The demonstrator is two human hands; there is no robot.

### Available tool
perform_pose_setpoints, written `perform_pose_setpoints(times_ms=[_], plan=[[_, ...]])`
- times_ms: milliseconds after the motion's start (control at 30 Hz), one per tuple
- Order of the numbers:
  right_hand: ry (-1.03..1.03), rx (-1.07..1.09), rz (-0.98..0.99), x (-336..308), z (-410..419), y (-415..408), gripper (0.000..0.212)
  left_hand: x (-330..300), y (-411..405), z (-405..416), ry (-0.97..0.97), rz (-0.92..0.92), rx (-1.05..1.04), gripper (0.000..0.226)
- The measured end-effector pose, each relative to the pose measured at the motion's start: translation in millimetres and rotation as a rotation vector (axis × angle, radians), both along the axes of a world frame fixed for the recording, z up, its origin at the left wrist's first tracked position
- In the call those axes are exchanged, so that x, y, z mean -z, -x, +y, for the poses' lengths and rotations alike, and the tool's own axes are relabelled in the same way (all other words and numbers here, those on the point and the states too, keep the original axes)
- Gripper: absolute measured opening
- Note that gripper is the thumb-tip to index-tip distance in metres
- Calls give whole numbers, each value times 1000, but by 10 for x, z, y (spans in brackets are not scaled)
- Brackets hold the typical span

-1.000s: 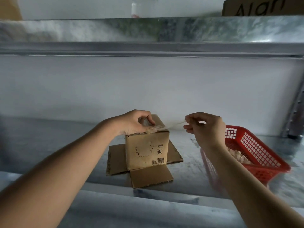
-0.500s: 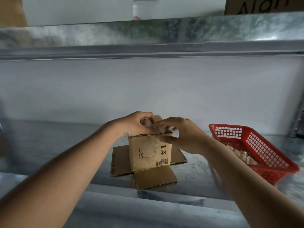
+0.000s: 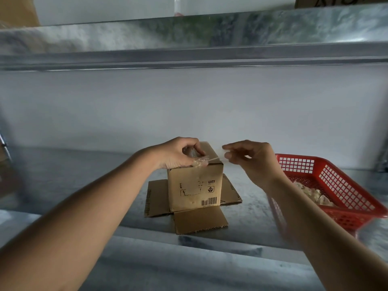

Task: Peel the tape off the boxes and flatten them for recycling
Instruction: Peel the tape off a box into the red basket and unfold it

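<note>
A small brown cardboard box [image 3: 195, 185] stands upside down on a metal shelf [image 3: 73, 185], its lower flaps splayed flat around it. My left hand [image 3: 178, 153] rests on the box's top left edge and pinches a crumpled wad of clear tape [image 3: 199, 163]. A thin strand of that tape stretches rightward to my right hand [image 3: 252, 158], which pinches its free end just right of the box top. The box top under my left fingers is partly hidden.
A red plastic basket [image 3: 346, 185] holding crumpled tape scraps stands to the right of the box. A second metal shelf [image 3: 189, 38] runs overhead with a cardboard box on it at the top right. A white wall closes the back.
One second ago my right hand pulled tape to the right; it returned to the box top, and now it has drawn away to the right again with a strand.
</note>
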State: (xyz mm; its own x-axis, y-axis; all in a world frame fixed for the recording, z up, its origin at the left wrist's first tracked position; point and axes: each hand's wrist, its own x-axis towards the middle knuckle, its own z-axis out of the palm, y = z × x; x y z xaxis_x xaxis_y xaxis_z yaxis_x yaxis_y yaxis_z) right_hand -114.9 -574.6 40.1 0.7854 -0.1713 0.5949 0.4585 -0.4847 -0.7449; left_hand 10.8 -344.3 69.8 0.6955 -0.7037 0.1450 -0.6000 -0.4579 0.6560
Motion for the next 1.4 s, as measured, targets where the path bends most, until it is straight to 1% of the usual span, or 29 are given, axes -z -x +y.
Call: perform_pose_setpoints(times_ms=[67, 200, 267, 367, 433, 500, 567, 633, 733, 800, 900, 933, 967, 1067, 1133, 1200, 1267, 1400], plan=[[13, 28, 24, 36, 14, 20, 28, 3, -12, -15, -11, 12, 3, 31], [-148, -20, 108, 80, 43, 66, 14, 30, -36, 0, -14, 14, -3, 23], [-192, -78, 146, 90, 30, 121, 13, 27, -45, 5, -13, 8, -12, 22], [-210, -184, 210, 123, -23, 224, 11, 13, -20, -15, -10, 9, -11, 41], [-224, -271, 240, 145, -63, 302, 19, 12, 5, -52, -11, 8, -23, 47], [-215, -299, 205, 164, -78, 350, 25, 15, 28, -99, -17, 7, -47, 48], [-235, -302, 150, 172, -70, 389, 21, 29, 51, -149, -17, 4, -70, 48], [-290, -334, 130, 187, -65, 435, 19, 44, 75, -181, -16, -1, -86, 51], [-426, -381, 106, 223, -100, 527, 22, 41, 84, -198, -16, -4, -98, 57], [-453, -338, 69, 228, -101, 610, 24, 28, 89, -215, -16, -17, -94, 59], [-281, -94, -15, 205, -64, 722, 14, 23, 95, -278, -34, -34, -105, 59], [-249, -12, -27, 180, -49, 753, 15, 31, 93, -314, -56, -45, -131, 56], [-257, 43, -37, 148, -35, 781, 18, 42, 91, -360, -95, -77, -178, 52], [-331, 129, -43, 63, -12, 870, 18, 100, 123, -535, -213, -249, -323, 49], [-309, 207, -12, 36, -7, 920, 17, 131, 180, -653, -189, -312, -333, 43], [-266, 289, 17, 35, 1, 953, 20, 142, 198, -717, -168, -318, -334, 40], [-256, 314, 46, 56, 20, 981, 24, 139, 195, -745, -161, -324, -350, 38], [-223, 275, 176, 156, 73, 1040, 27, 164, 163, -817, -143, -307, -376, 39]])
